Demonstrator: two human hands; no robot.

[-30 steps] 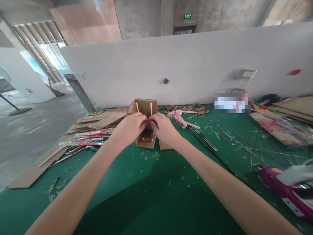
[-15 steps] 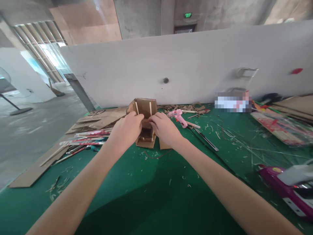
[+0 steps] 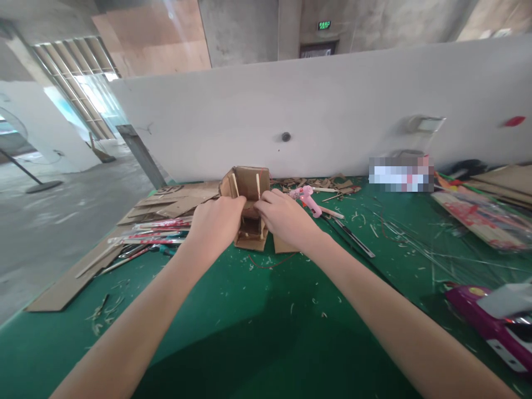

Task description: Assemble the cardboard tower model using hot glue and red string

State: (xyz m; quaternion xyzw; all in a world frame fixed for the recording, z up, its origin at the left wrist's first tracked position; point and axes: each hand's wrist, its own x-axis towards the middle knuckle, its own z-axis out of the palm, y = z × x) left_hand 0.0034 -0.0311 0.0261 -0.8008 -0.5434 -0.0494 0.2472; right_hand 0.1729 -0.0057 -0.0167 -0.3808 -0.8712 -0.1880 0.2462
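Container: one open-fronted cardboard box (image 3: 251, 180) stands on the green tabletop (image 3: 249, 327), near the white wall (image 3: 233, 122), between my two hands. Inside it, two pale wooden sticks (image 3: 258, 185) rise, one toward each side. Lower down there is a dark recess (image 3: 251, 224) with a cardboard ledge above it.

Left hand (image 3: 219, 220): fingers bent and closed on the box's left side, fingertips turned inward. Right hand (image 3: 286, 216): likewise closed on the right side, beside the right-hand stick. The fingertips are partly hidden, so each hand may be pinching the ledge rather than the side wall; I cannot settle this from my view.

A flat cardboard piece (image 3: 284, 245) lies below the right hand; a thin red wire (image 3: 268, 267) curves in front of the box.

Second container: a clear plastic package (image 3: 482, 219) at far right, holding flat pieces with red markings. Slim plastic-wrapped packets (image 3: 162, 224) and cardboard sheets (image 3: 183, 195) lie left of the box. To the right: a pink glue gun (image 3: 311, 201), then a utility knife (image 3: 356, 240).
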